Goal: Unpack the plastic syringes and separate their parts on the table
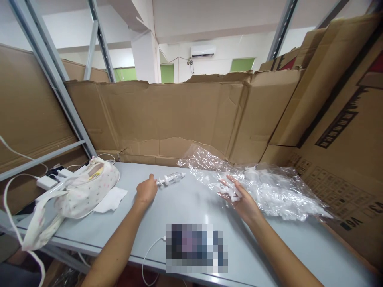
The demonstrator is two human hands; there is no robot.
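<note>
My left hand [146,190] rests on the grey table [185,207], its fingers closed round the white end of a clear plastic syringe-like tube [172,178] that lies flat and points right. My right hand [239,197] lies palm up at the edge of a crinkled clear plastic bag [269,187]. Its fingers are curled round several small white plastic pieces [230,190]. More white pieces show inside the bag.
A pale fabric bag with straps [80,191] and a white tissue [112,199] lie at the left. White chargers and cables [48,181] sit behind it. A blurred patch with a white cable [151,249] is near the front edge. Cardboard walls [179,115] enclose the back and right.
</note>
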